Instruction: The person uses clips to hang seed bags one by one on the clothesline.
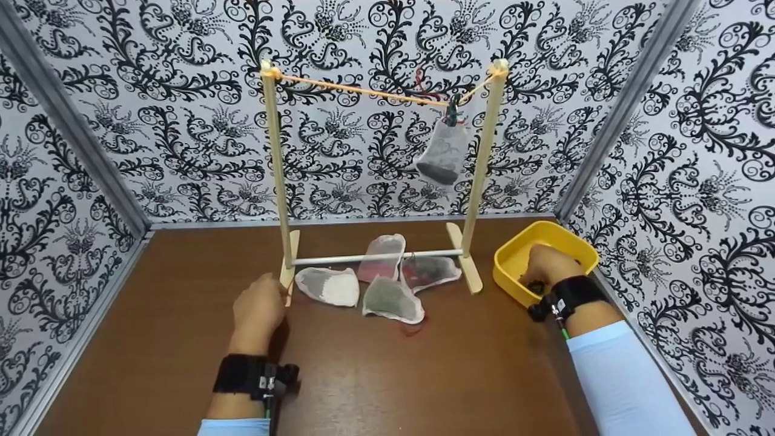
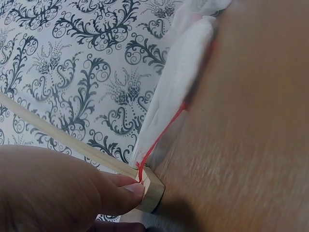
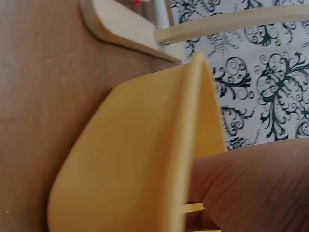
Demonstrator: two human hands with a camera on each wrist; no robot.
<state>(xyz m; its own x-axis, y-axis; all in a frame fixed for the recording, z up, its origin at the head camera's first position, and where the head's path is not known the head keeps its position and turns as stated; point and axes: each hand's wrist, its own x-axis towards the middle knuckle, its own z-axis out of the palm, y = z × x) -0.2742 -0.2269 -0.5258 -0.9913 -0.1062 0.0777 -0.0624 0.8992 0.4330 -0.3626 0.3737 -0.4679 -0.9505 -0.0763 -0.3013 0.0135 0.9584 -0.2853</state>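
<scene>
My left hand (image 1: 260, 306) is beside the left foot of a wooden stand. Its thumb and finger pinch the end of a red string (image 2: 163, 134), which runs to a white-filled mesh pouch (image 1: 330, 287) lying on the table. My right hand (image 1: 551, 266) reaches down into a yellow plastic bin (image 1: 508, 284); dark small items show beneath it, and its fingertips are hidden by the bin wall. A grey-filled pouch (image 1: 445, 154) hangs from the stand's orange cord (image 1: 363, 91), held by a dark green clip (image 1: 452, 112).
The wooden stand's posts (image 1: 482, 163) rise behind the pouches, joined low by a white rod (image 1: 339, 259). A green-filled pouch (image 1: 390, 298), a pinkish pouch (image 1: 382, 257) and a dark-filled pouch (image 1: 431, 272) lie near it. Patterned walls enclose the brown table (image 1: 363, 375).
</scene>
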